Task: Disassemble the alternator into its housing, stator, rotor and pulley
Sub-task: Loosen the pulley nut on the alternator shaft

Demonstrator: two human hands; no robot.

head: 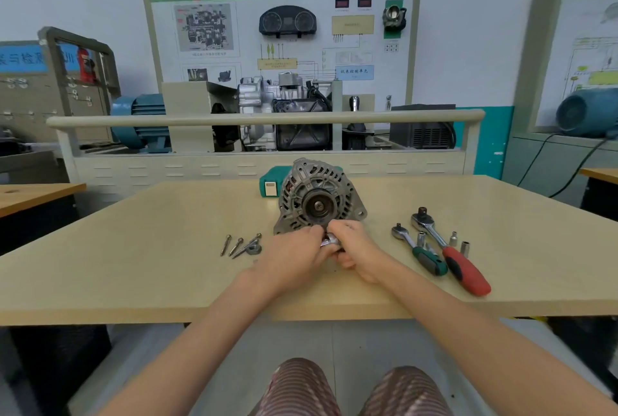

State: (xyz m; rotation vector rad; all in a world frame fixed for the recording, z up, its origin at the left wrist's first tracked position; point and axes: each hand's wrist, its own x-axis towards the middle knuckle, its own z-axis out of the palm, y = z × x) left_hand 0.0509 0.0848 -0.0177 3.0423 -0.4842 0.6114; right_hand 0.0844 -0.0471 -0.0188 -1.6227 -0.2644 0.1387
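Alternator (317, 196) stands on the worktop (133, 248), shaft end facing near. Both hands, left (294, 255) and right (354, 248), close around a small metal piece (329, 242) just in front of it. Bolts (239, 245) lie left, ratchets (444, 248) right. Next, probably, separating the housing.

A green box (269, 182) sits mid-frame on the table (133, 248); a training board (281, 34) fills the upper centre, a blue motor (142, 121) left.

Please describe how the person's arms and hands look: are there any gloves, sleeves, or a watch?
Both hands, left and right, are bare, without gloves. Both forearms are uncovered up to the picture's bottom edge: no sleeves, watch or bracelet show. No rings can be made out.
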